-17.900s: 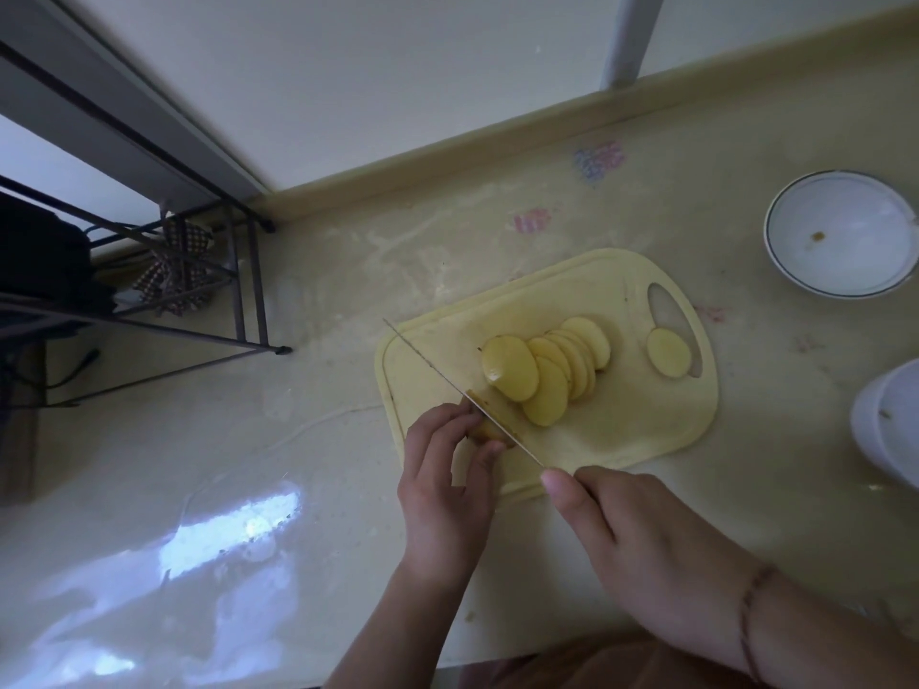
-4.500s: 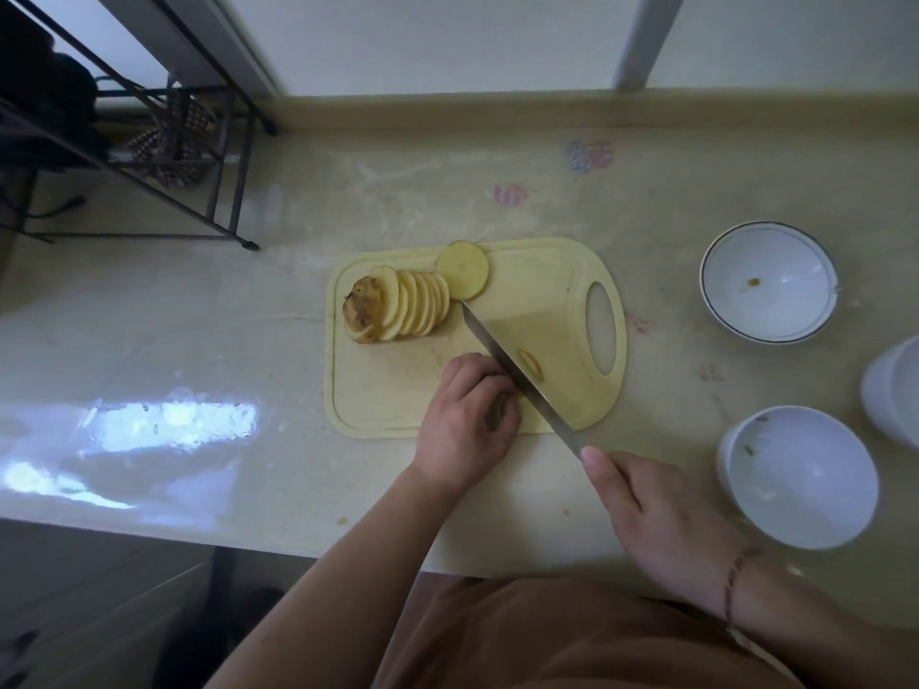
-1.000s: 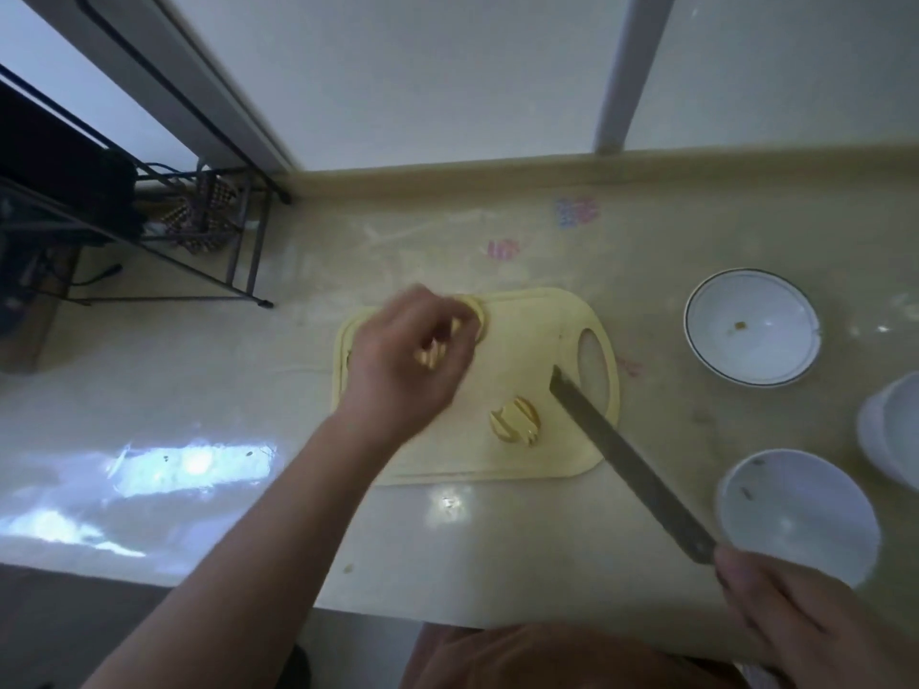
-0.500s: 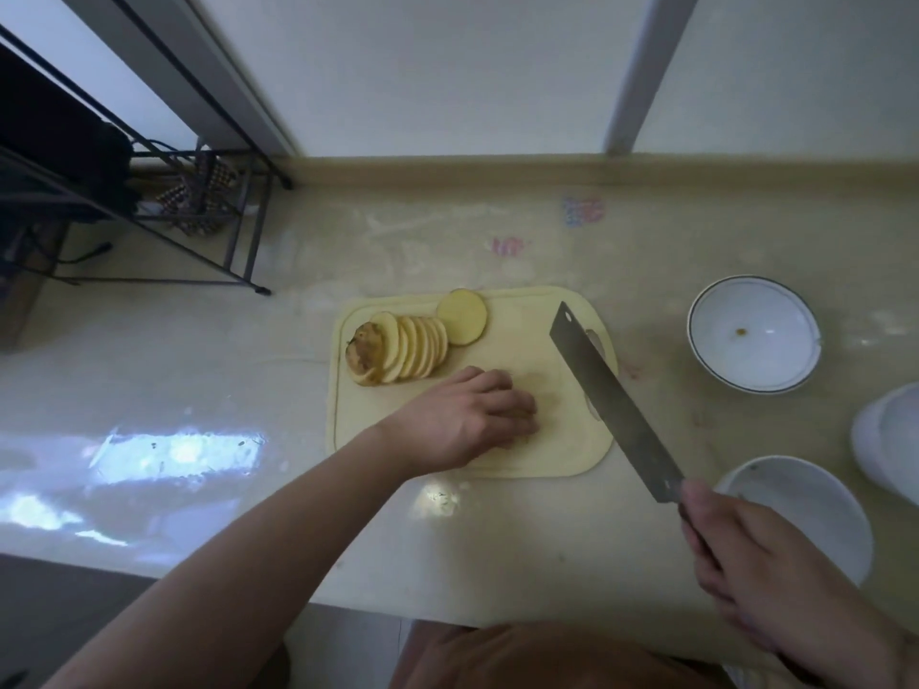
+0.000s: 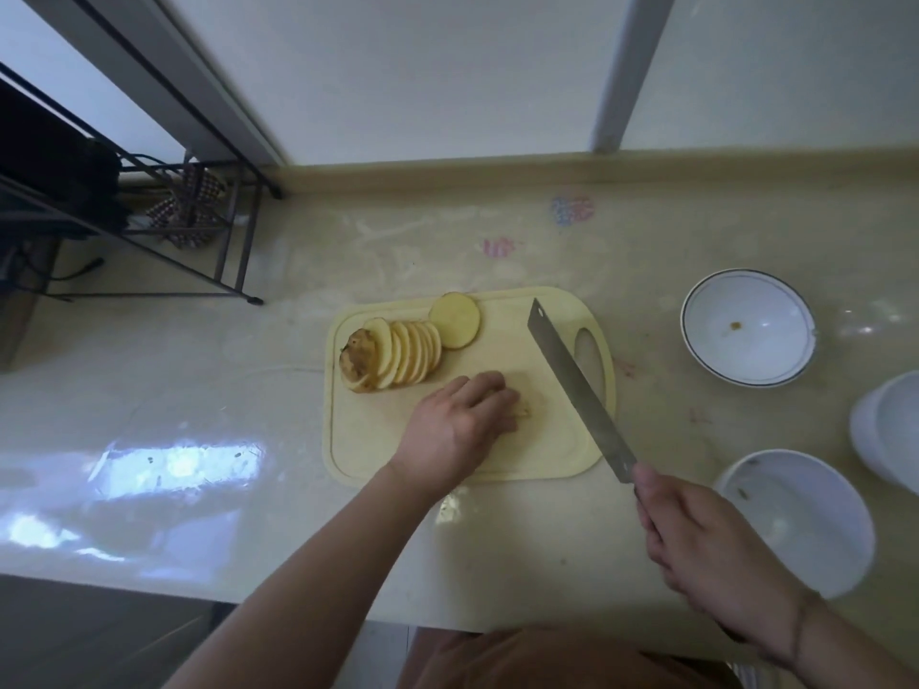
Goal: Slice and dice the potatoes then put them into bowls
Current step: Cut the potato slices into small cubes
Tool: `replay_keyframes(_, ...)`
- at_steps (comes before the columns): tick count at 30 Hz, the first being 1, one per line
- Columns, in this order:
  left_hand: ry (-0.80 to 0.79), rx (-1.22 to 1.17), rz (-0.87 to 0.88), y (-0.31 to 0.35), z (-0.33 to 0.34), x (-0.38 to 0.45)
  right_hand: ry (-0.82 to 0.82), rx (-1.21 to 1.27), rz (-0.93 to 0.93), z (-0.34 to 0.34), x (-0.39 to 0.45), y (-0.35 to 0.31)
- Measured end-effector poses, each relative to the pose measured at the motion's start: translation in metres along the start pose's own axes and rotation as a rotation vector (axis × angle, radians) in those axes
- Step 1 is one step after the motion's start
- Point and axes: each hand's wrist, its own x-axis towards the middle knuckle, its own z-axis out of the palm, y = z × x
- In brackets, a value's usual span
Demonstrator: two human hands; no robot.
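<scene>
We see a pale yellow cutting board (image 5: 358, 455) in the middle of the frame, lying on the shiny bench (image 5: 199, 390). At the upper left of the board is a row of potato slices (image 5: 398, 353), leaning one on the next, with a brown end piece (image 5: 355, 360) at the left. One round slice (image 5: 455, 320) lies flat just above and right of the row.

Our left hand (image 5: 457, 427) rests on the middle of the board. Its fingers are curled down over a small bit of potato (image 5: 523, 410) that peeks out at the fingertips. We cannot see the rest of that piece.

Our right hand (image 5: 696, 544) is at the lower right of the frame. Its grip is wrapped tight around the handle of a long knife (image 5: 577, 390). The blade slants up and to the left over the right side of the board, beside the handle hole (image 5: 589, 355). We cannot tell if the blade touches the board.

Three white bowls sit at the right. One bowl with a dark rim (image 5: 748, 328) is at the upper right. A second bowl (image 5: 805, 519) is at the lower right, beside our right hand. A third bowl (image 5: 890, 430) is cut off by the right edge.

A black wire rack (image 5: 199, 241) stands at the upper left.
</scene>
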Motion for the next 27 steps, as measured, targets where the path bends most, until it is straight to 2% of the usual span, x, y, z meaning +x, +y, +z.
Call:
replay_keyframes(3, 0.039, -0.049, -0.245, 0.016, 0.005, 0.006, 0.051, -0.103, -0.084, 0.007, 0.009, 0.0)
replay_keyframes(6, 0.005, -0.112, -0.343, 0.022, 0.004, 0.004, 0.075, -0.186, -0.102, 0.012, 0.013, -0.001)
replay_keyframes(14, 0.079, -0.12, -0.368, 0.019, 0.003, 0.0, 0.065, -0.302, -0.156, 0.031, 0.009, -0.002)
replay_keyframes(19, 0.064, -0.092, -0.342, 0.017, -0.002, 0.0, 0.034, -0.268, -0.153, 0.029, 0.012, 0.0)
replay_keyframes(27, 0.037, -0.187, -0.419, 0.032, 0.0, 0.0, 0.043, -0.309, -0.133, 0.017, 0.011, 0.003)
